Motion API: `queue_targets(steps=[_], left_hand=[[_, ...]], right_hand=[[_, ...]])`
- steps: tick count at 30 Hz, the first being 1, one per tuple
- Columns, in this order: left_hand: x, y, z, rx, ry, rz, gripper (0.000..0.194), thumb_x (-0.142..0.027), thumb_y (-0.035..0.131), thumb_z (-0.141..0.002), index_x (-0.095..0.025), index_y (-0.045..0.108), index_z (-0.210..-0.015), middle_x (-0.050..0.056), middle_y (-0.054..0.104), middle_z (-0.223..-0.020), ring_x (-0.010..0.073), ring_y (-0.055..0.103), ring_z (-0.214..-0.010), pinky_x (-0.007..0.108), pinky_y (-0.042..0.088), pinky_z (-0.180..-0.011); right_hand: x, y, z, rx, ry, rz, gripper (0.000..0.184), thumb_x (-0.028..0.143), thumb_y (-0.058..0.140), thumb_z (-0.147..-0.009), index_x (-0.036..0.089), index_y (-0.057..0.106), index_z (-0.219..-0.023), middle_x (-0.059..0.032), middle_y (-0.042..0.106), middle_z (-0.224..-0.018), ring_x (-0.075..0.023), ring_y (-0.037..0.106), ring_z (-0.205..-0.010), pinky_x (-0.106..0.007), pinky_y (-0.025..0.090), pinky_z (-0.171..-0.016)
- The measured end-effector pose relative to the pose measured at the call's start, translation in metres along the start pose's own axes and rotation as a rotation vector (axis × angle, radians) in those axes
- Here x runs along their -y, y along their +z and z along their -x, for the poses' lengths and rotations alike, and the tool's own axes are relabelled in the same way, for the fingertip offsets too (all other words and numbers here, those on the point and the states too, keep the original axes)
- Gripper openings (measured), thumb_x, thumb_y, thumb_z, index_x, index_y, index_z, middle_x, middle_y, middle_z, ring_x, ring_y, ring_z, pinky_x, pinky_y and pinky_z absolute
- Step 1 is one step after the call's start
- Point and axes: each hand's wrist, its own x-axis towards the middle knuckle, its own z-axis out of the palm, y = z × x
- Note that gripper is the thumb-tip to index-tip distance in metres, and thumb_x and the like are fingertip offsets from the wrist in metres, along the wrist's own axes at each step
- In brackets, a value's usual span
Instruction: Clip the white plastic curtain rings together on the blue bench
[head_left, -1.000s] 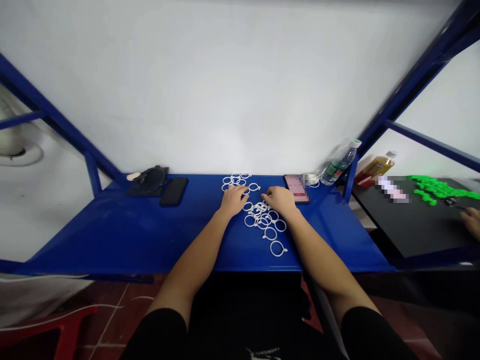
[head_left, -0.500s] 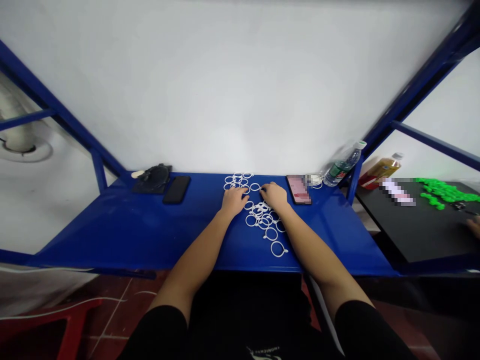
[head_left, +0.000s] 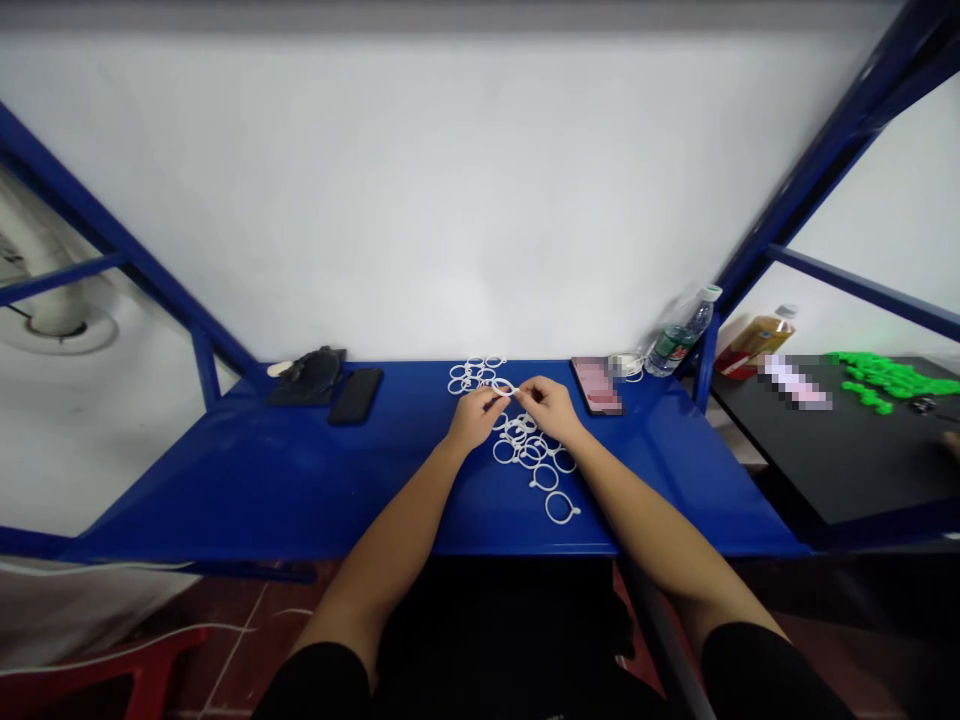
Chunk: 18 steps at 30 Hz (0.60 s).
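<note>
Between my two hands is a white curtain ring (head_left: 502,381), raised a little off the table. My left hand (head_left: 474,414) pinches it at its left and near side. The fingertips of my right hand (head_left: 550,405) are closed on its right side, where the small eyelet seems to be hidden. Just behind my left hand lies a cluster of similar white rings (head_left: 459,372). In front of my right hand a looser pile of white rings (head_left: 531,455) spreads towards the table edge, partly covered by that hand. One single ring (head_left: 559,507) lies nearest to me.
The blue table (head_left: 300,490) bears a black phone (head_left: 356,396) and a black plastic bag (head_left: 315,372) at left. At right are a pink-screened phone (head_left: 597,385), a white cable (head_left: 628,366) and a water bottle (head_left: 681,335). Green pieces (head_left: 889,378) lie on a neighbouring black table (head_left: 832,470).
The ring that lay on the table between my hands is now lifted and held by both. My hands have come closer together. The view has tilted slightly upward.
</note>
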Motion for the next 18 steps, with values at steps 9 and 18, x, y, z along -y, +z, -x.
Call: queue_targets(steps=[9, 18], left_hand=[[-0.002, 0.007, 0.003, 0.022, -0.193, 0.292, 0.029, -0.043, 0.072, -0.088, -0.017, 0.071, -0.075, -0.001, 0.067, -0.064, 0.0119, 0.058, -0.057, 0.024, 0.045, -0.055], [0.02, -0.003, -0.004, -0.097, -0.163, -0.114, 0.012, -0.029, 0.068, -0.091, -0.02, 0.076, -0.089, 0.003, 0.073, -0.084, 0.0163, 0.066, -0.075, 0.029, 0.053, -0.073]], right_hand=[[0.005, 0.0, 0.002, 0.131, -0.095, -0.151, 0.025, 0.038, 0.055, -0.095, 0.02, 0.059, -0.078, -0.0005, 0.062, -0.077, -0.0154, 0.055, -0.07, -0.027, 0.043, -0.068], [0.0, -0.013, -0.001, 0.085, -0.128, 0.11, 0.027, 0.04, 0.056, -0.098, 0.02, 0.065, -0.082, -0.0031, 0.066, -0.077, -0.017, 0.058, -0.072, -0.029, 0.042, -0.07]])
